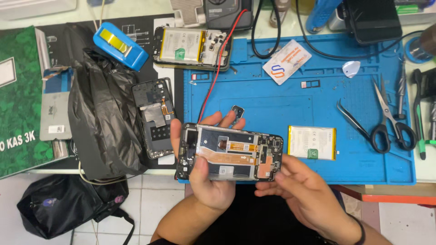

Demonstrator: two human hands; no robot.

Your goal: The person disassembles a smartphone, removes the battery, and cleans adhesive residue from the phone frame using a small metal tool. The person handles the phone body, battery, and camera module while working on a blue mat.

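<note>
My left hand [206, 179] grips an opened phone frame [229, 152] with bare metal, orange flex cables and no battery, held flat over the near edge of the blue work mat [272, 100]. My right hand [302, 193] touches the frame's right end with its fingertips. A loose white battery [312, 142] lies on the mat just right of the frame. A small camera part [237, 110] sits beyond my left fingers.
A second opened phone [191, 47] with a battery lies at the mat's far left, a red wire [218, 68] running from it. A dark phone frame [154, 117], black plastic bag [102, 122], blue dispenser [120, 45], scissors [388, 120], tweezers [352, 119], white card [287, 61].
</note>
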